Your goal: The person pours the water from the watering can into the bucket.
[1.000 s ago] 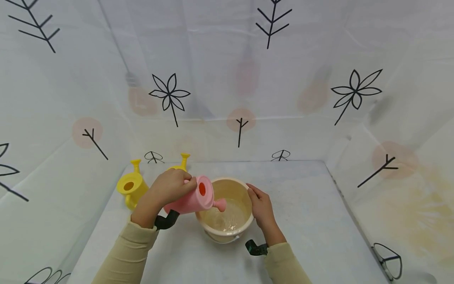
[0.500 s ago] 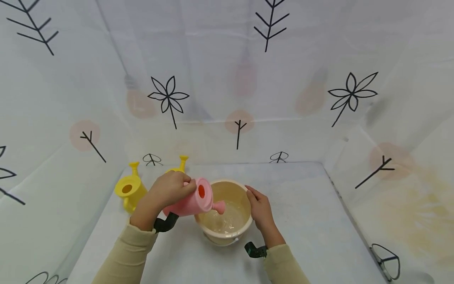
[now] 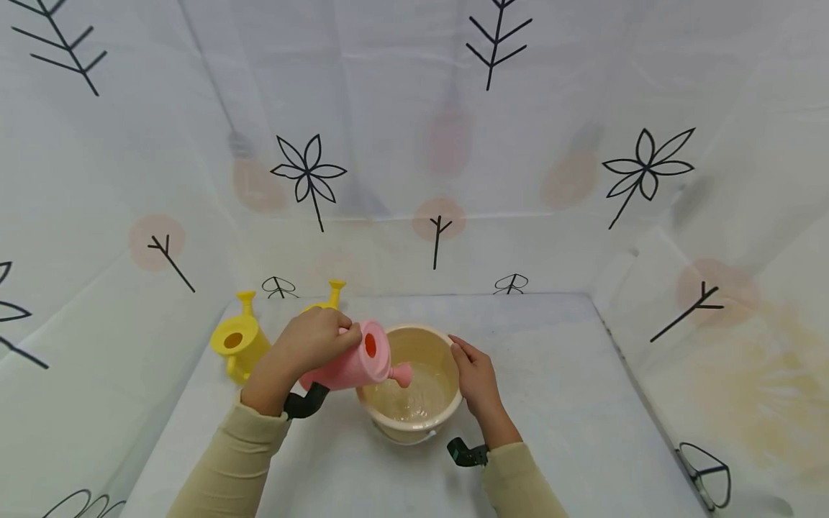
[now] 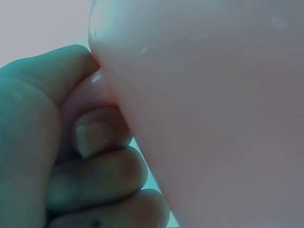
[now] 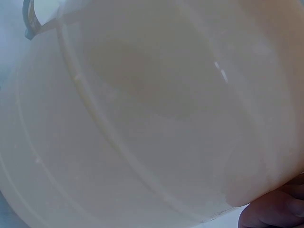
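My left hand (image 3: 312, 344) grips the handle of a pink watering can (image 3: 346, 370), its fingers curled round that handle in the left wrist view. Tipped to the right, the can has its spout over a cream bucket (image 3: 422, 344). Clear liquid with a rippled surface lies in the bucket's bottom. My right hand (image 3: 478, 381) holds the bucket's right rim, thumb near the top edge. The bucket wall (image 5: 142, 118) fills most of the right wrist view, with part of a finger (image 5: 270, 213) at lower right. The can's body (image 4: 213, 118) hides much in the left wrist view.
A yellow watering can (image 3: 242, 349) stands at the table's left. Another yellow watering can (image 3: 333, 291) is behind my left hand, mostly hidden. The white table (image 3: 550, 403) meets a patterned cloth backdrop (image 3: 388, 144) at the back and sides.
Both hands keep their hold, and the can and bucket stay nearly in place. The ripples in the bucket look different. The head view dips and returns slightly.
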`<state>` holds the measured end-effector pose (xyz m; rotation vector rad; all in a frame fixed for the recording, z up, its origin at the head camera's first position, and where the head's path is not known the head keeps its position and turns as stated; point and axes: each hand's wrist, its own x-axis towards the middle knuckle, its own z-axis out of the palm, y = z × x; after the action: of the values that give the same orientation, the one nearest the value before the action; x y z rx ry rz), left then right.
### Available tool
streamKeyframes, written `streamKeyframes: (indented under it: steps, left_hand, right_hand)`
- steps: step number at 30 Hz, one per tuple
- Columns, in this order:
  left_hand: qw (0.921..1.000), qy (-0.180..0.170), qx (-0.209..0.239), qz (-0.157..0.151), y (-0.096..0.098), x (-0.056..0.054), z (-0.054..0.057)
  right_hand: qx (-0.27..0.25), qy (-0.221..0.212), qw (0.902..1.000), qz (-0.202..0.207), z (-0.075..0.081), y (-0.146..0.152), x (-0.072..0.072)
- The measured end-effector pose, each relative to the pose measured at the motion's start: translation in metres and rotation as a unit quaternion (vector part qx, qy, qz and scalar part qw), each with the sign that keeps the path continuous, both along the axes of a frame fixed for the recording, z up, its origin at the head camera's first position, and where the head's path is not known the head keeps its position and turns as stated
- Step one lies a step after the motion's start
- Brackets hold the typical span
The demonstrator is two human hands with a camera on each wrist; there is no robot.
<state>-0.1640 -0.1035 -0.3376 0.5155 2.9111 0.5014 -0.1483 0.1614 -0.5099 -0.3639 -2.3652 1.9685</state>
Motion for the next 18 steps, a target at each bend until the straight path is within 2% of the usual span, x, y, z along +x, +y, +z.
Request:
streamKeyframes:
  steps: [8,18]
  left_hand:
    - [0.9998,0.015,0.011,0.000,-0.003,0.002,-0.002]
    - [0.9981,-0.006,0.043,0.045,-0.017,0.005,-0.012]
  right_hand:
    - [0.000,0.006,1.0000,0.002,-0.002,0.000,-0.001]
    - [0.000,0.007,1.0000,-0.003,-0.001,-0.001,-0.001]
